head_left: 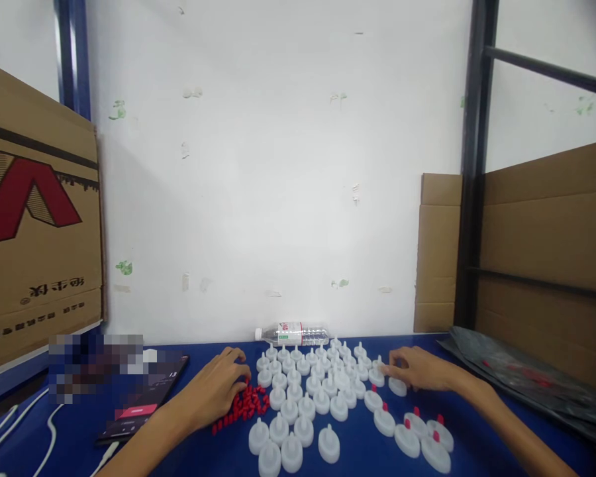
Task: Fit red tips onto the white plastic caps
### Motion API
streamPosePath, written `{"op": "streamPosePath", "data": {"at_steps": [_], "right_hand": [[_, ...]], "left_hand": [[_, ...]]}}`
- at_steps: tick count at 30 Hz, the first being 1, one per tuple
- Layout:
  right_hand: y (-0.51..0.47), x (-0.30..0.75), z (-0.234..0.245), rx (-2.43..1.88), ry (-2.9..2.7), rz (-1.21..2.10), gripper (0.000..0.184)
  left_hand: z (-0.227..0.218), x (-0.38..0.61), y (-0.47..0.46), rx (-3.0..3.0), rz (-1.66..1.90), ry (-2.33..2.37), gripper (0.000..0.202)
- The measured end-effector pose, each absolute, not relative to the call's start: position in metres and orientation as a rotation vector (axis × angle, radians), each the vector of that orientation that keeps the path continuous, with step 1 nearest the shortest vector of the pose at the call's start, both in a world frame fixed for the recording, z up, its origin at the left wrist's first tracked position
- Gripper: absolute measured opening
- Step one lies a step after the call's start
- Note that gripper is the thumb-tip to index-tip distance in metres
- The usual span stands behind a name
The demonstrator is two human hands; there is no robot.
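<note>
My left hand [223, 384] reaches in from the left, its fingers curled and pinching at the edge of a pile of small red tip caps [248, 403]. The exact cap between the fingertips is hidden. Over on the right, my right hand [414, 368] bends its fingers over a white nozzle cap [397, 387]; the top of that piece is covered by the hand. Its thumb or forefinger tip lies beside another white nozzle cap [376, 374]. Many more white nozzle caps [304, 430] stand between the hands. Several with red tips [407, 440] stand at the front right.
A clear plastic bottle [291, 334] lies against the white wall. To the left are a phone [151, 397], white cables [52, 430] and a large cardboard box [40, 225]. A dark plastic bag [526, 384] rests on the blue table's right, near a metal post [473, 165].
</note>
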State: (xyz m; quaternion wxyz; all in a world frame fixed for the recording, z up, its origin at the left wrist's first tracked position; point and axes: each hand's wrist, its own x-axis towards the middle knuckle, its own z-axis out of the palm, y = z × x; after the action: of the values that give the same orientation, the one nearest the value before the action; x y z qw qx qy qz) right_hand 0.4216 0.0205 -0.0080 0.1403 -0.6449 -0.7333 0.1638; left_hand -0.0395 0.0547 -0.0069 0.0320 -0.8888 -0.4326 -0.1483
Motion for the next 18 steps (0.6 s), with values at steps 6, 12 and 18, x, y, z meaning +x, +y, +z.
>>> {"op": "streamPosePath", "data": {"at_steps": [6,12,18], "right_hand": [[0.019,0.415,-0.005,-1.701,-2.116,0.782,0.062],[0.014,0.423,0.011,-1.78,-1.994,0.522,0.058],[-0.007,0.4,0.032,-1.416,-2.146,0.912,0.039]], "left_hand": [[-0.007,-0.039,0.054,-2.735,-0.465,-1.291,0.034],[-0.005,-0.038,0.056,-2.715,-0.491,-1.277,0.036],[-0.001,-0.035,0.054,-2.718,-0.529,-1.251,0.034]]}}
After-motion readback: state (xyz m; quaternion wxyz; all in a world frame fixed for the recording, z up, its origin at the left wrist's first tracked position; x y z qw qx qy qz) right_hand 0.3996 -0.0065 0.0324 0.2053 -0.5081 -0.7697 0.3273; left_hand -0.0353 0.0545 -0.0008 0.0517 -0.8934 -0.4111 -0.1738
